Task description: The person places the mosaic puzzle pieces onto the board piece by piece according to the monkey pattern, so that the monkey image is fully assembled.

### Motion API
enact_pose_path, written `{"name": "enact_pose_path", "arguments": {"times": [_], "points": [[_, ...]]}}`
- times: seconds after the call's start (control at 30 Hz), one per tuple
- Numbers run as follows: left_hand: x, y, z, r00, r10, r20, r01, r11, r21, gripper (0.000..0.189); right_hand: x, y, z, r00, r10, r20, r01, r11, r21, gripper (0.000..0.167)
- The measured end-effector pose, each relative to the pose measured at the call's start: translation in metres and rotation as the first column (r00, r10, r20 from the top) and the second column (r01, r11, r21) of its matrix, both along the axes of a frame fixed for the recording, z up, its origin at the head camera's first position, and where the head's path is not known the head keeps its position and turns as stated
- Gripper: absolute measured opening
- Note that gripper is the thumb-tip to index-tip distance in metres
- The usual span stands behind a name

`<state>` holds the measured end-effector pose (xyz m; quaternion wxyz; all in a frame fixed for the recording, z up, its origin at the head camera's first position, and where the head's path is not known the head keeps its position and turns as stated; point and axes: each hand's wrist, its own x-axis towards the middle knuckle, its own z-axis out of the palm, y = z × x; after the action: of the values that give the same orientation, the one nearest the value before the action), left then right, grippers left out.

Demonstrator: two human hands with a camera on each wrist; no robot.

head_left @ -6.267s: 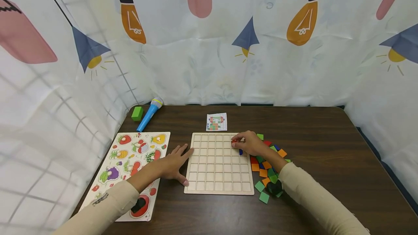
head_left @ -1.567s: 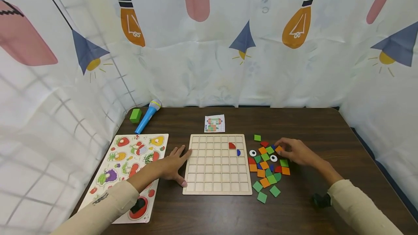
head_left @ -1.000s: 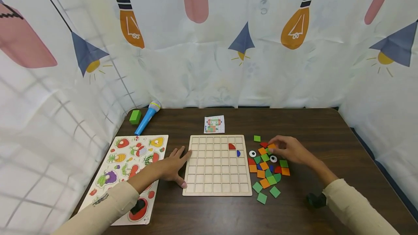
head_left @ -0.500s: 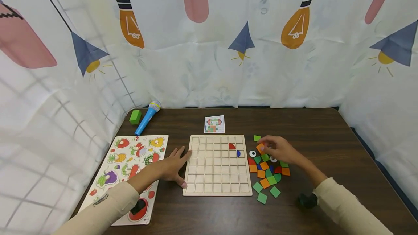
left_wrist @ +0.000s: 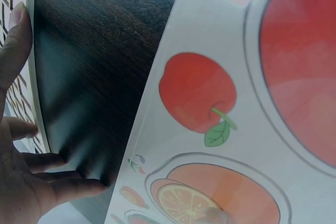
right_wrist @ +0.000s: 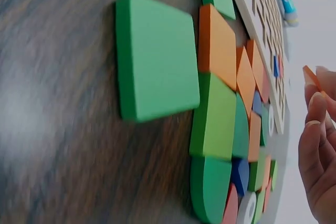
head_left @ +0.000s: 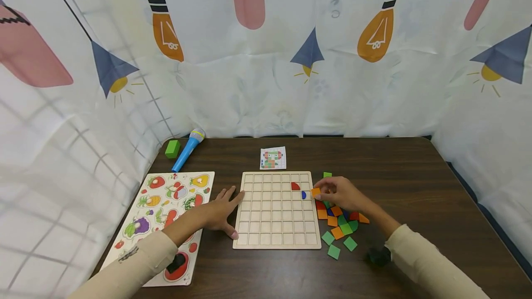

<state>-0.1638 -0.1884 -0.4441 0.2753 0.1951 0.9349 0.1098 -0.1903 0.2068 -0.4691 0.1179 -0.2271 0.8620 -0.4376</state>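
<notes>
nearest me, toward 6 o'clock on the dark table [head_left: 291,273], the loose tiles [head_left: 345,229] sprawl along the lower right of the grid board [head_left: 268,225], and the fruit board [left_wrist: 215,30] lies at its 9 o'clock side, partly under the left forearm.

a little farther up, the left hand [head_left: 220,209] has its fingers spread, thumb and one finger touching the grid board's left edge; it holds nothing in a grasp.

opposite, the right hand [head_left: 341,192] pinches an orange tile [head_left: 316,193] between thumb and fingertips, closed no wider than the tile's thickness. the tile looks square, so there's no long axis to speak of; from the right wrist i see it nearly edge-on and tilted. it sits at 9 o'clock from that hand, by the board's right edge. touching the wood or just above it, i can't tell. the blue piece [head_left: 304,195] is near it at 9 o'clock, the red piece [head_left: 295,186] farther off toward 10. the left hand is well apart, across the board.

beyond, at 12 o'clock, is a small picture card [head_left: 273,158]; at 10, a blue microphone [head_left: 188,151].
</notes>
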Motion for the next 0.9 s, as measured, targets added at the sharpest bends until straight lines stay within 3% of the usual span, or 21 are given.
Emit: {"name": "enact_pose_path", "arguments": {"times": [0.67, 0.9], "points": [[-0.002, 0.0, -0.004, 1.0, -0.004, -0.011, 0.003, 0.999, -0.032, 0.117, -0.006, -0.039, -0.007, 0.999, 0.012, 0.033, -0.012, 1.0, 0.013, 0.029], [-0.001, -0.001, -0.002, 1.0, -0.006, -0.011, 0.005, 0.999, -0.032, 0.117, -0.011, -0.049, -0.012, 1.0, -0.008, 0.015, 0.007, 0.997, 0.082, 0.026]]}}
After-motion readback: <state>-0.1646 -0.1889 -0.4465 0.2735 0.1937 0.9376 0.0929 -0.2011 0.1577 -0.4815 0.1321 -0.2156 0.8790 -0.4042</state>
